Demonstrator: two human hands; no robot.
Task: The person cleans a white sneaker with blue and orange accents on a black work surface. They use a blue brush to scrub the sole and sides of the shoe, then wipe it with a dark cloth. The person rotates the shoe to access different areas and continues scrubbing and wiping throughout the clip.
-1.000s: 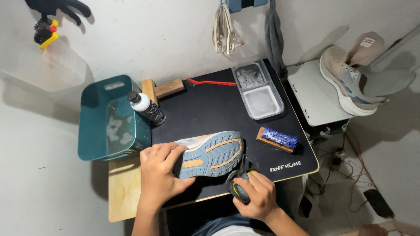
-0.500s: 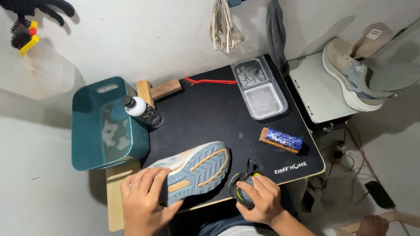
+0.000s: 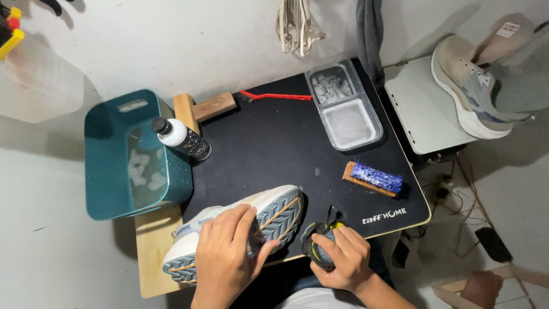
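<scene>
Two hands, left [image 3: 224,252] and right [image 3: 341,257]; two shoes, one [image 3: 269,213] on the mat, one [image 3: 472,94] on the white box [image 3: 420,111]; two brushes, blue [image 3: 373,178] and red [image 3: 274,95]; one bottle [image 3: 182,138]; one teal basin [image 3: 108,123]; one clear tray [image 3: 344,106]; one wooden block [image 3: 203,107]
</scene>
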